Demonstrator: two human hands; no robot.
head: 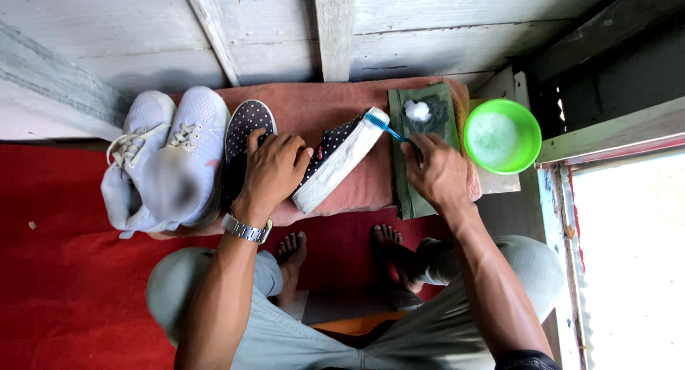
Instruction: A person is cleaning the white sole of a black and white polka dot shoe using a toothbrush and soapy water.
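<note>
At the far left a pair of pale grey lace-up sneakers [160,156] rests on a pinkish towel [335,99], toes toward the wooden wall. Just beside them lies a dark polka-dot slip-on [246,124], and the person's left hand [273,169], a metal watch [246,229] on its wrist, presses down with curled fingers on the second polka-dot shoe [339,156], tilted on its side with its white sole turned rightward. The right hand [437,174] pinches a blue toothbrush [384,125], bristles touching the sole's toe end. Next comes a green cloth [403,191] bearing a dab of white foam [417,110], then a bright green bowl [529,138] of sudsy water
</note>
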